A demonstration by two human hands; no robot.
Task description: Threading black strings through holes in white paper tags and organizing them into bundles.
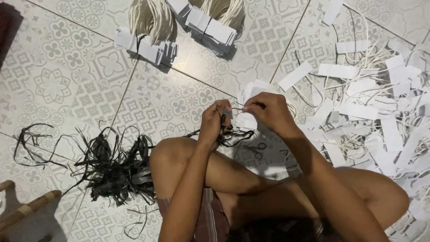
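I sit on a patterned tile floor with my knees up. My left hand [214, 122] is closed around a bunch of black plastic strands [233, 132] that hang below it. My right hand [268, 112] pinches a thin strand stretched between the two hands, just above a small stack of white paper tags [247, 120] held against the fingers. Both hands meet over my left knee [172, 154]. What lies inside the fingers is hidden.
A tangled heap of black strips [114, 168] lies at the left. Loose white tags and cream cords [374, 110] cover the floor at the right. Two tied bundles of cords with tags [179, 22] lie at the top. Small scissors [256, 150] rest below my hands. A wooden piece [27, 210] sits bottom left.
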